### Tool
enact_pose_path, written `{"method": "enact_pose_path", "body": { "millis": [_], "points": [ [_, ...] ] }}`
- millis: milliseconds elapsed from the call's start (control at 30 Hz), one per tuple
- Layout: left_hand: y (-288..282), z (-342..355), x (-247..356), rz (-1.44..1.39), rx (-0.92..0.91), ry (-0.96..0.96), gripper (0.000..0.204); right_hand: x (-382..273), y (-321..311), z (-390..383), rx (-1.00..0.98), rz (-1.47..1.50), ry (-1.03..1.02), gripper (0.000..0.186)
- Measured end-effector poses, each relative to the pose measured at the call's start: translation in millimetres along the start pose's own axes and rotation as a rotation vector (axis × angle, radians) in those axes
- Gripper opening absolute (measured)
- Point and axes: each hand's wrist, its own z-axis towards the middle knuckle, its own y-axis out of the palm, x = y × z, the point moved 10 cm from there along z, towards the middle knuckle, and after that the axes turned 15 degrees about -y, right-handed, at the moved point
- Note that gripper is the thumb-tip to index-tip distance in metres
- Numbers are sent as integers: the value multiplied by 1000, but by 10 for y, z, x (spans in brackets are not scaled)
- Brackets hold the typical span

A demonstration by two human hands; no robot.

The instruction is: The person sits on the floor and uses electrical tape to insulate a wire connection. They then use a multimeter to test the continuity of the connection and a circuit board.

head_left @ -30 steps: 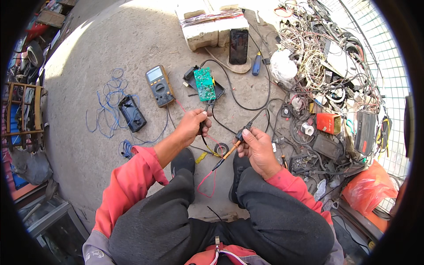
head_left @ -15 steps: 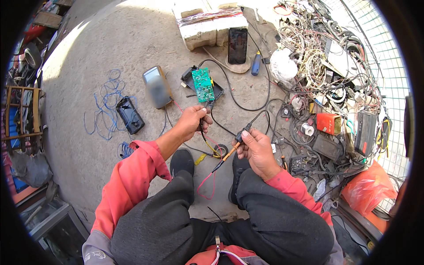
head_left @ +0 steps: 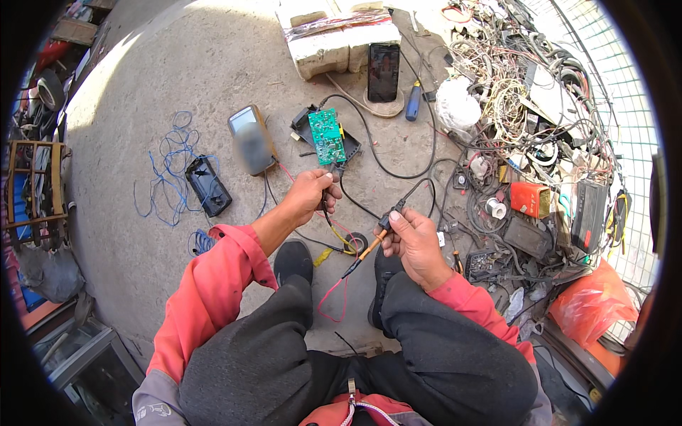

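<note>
The left hand [head_left: 310, 193] pinches a slim dark piece [head_left: 326, 207], mostly hidden, by the near edge of a green circuit board [head_left: 327, 138], which lies over a black case [head_left: 351, 146] on the floor [head_left: 177, 78], the case's right corner showing. The right hand [head_left: 414, 243] has its grip wrapped around a black plug [head_left: 386, 219] and orange probe [head_left: 372, 246].

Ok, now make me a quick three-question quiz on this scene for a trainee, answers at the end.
1. True or false: the green circuit board lies to the right of the meter.
2. What colour is the handle of the screwdriver beside the phone? A) red B) blue C) yellow
3. Which two things does the right hand hold?

Key: 1 true; 2 B; 3 a black connector and an orange probe.
</note>
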Motion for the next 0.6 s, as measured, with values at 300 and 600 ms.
{"method": "enact_pose_path", "body": {
  "millis": [300,600],
  "points": [
    [-10,35,-5,-3,9,-15,24,17,-9,13,7,0,11,23],
    [-19,65,7,-6,18,-11,25,29,-18,30,4,1,11,24]
  ]
}}
